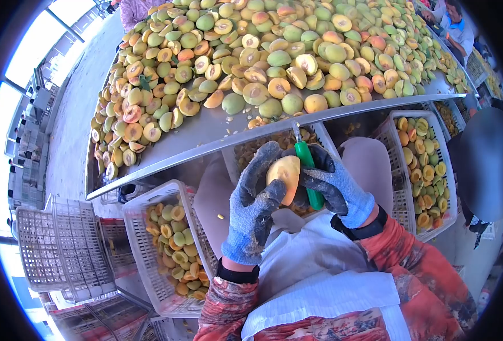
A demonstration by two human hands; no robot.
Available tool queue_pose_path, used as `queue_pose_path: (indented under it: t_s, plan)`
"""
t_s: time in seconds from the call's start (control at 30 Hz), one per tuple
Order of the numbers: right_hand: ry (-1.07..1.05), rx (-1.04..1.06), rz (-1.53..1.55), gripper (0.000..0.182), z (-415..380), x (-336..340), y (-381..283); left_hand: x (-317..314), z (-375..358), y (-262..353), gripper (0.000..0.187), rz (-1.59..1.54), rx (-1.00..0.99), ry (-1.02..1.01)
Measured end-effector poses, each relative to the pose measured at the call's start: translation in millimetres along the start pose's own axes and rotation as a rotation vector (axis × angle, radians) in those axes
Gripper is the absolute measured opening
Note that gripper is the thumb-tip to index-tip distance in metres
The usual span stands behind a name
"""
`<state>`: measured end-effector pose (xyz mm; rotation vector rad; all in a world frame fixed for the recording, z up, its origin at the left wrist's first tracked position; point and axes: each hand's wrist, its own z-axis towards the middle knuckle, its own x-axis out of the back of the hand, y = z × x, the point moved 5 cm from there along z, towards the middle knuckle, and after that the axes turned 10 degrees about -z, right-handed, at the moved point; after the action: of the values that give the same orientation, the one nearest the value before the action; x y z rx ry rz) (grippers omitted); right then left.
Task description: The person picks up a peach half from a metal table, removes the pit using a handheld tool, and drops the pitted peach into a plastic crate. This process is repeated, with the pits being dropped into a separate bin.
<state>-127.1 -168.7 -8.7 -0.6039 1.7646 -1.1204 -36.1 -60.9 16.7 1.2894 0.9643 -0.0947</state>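
Observation:
Before my chest, my left hand [250,207], in a blue glove with dark palm coating, is closed round a yellow-orange peach piece [284,176], thumb on its near side. My right hand [339,187], gloved alike, grips the green handle [304,156] of a small pitting knife. Its metal tip points up, away from me, near the table edge. The right fingers sit close beside the peach. Beyond both hands, halved and whole-looking peaches [255,92] are heaped on a metal table [206,136].
The table's raised metal rim [194,152] runs just past my hands. A white crate [166,307] of peach halves stands at my left, another crate [453,199] at my right. Under the rim is a third crate [326,139]. Stacked crates [64,244] stand far left; people work at the far side.

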Motion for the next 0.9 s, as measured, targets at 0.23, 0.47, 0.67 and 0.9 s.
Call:
queue_pose_path:
  t_s: [0.23, 0.47, 0.67, 0.9]
  plan:
    - [-0.022, 0.04, -0.031, 0.039, 4.1, -0.2, -1.2, 4.4, -1.5, -4.3, 0.068, 0.039, 0.059, -0.006]
    - [0.003, 0.137, -0.61, 0.035, 13.2, -1.9, -8.7, 27.2, 3.9, -26.6, 0.065, -0.423, 0.34, -0.071]
    - [0.183, -0.057, -0.267, 0.03, 5.6, 1.9, 3.9, 60.7, 3.2, -37.2, 0.046, -0.683, 0.318, 0.206]
    - [0.175, 0.327, -1.116, 0.036, -5.1, -18.1, 0.3, 60.9, 9.7, -23.1, 0.062, -0.735, 0.142, 0.138]
